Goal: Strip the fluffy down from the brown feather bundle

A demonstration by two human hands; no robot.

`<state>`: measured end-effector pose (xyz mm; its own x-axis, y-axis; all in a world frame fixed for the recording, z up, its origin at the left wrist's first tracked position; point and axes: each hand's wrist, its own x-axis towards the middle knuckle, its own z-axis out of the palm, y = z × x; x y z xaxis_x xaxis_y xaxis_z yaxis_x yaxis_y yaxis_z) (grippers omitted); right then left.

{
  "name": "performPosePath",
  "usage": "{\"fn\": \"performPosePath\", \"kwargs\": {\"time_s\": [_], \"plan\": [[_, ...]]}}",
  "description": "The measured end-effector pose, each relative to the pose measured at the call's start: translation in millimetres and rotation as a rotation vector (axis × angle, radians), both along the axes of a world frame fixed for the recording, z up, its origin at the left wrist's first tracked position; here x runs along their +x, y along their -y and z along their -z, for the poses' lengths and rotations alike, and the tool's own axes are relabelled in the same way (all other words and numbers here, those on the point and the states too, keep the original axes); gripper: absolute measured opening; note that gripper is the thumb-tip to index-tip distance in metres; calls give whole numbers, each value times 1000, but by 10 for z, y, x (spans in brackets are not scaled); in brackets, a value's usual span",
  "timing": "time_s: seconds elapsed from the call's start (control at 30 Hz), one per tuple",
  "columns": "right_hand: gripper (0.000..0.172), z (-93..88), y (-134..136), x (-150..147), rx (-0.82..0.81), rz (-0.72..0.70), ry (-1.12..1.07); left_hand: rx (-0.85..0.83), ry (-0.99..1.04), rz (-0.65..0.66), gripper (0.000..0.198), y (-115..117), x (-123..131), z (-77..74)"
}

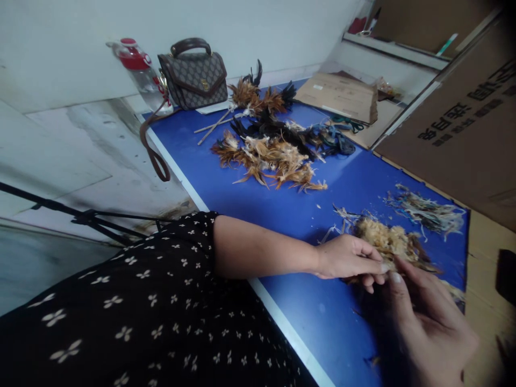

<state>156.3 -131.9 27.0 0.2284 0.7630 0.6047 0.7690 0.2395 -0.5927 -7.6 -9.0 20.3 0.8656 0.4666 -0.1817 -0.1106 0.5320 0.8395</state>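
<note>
Head view: left hand, right hand both pinching tan feather bundle

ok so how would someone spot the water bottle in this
Start at the blue table and follow it to its far end by the white wall. Beside the patterned handbag, on its wall side, the water bottle leans: clear plastic with a red cap, the only see-through thing there.

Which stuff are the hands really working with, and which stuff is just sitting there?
Working with: left hand and right hand pinching the tan feather bundle; brown feather pile close by.

Just sitting: handbag, water bottle, cardboard box.
</note>
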Motion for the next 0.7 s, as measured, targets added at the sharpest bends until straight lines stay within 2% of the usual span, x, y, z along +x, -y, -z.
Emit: {"fn": "performPosePath", "kwargs": {"time_s": [0.27,0.4,0.5,0.7], "plan": [[17,-56,-30,-13,19,-56,30,-7,-23,-2,42,-5,-13,-55],[18,-44,-42,1,-29,-10,-70,33,-11,1,39,-3,-16,-46],[12,-41,-59,-3,-45,-16,-155,64,14,-5,37,14,-36,-53],[28,-51,-66,-9,-89,8,-150,73,16,38,39,52,-75,-72]]}}
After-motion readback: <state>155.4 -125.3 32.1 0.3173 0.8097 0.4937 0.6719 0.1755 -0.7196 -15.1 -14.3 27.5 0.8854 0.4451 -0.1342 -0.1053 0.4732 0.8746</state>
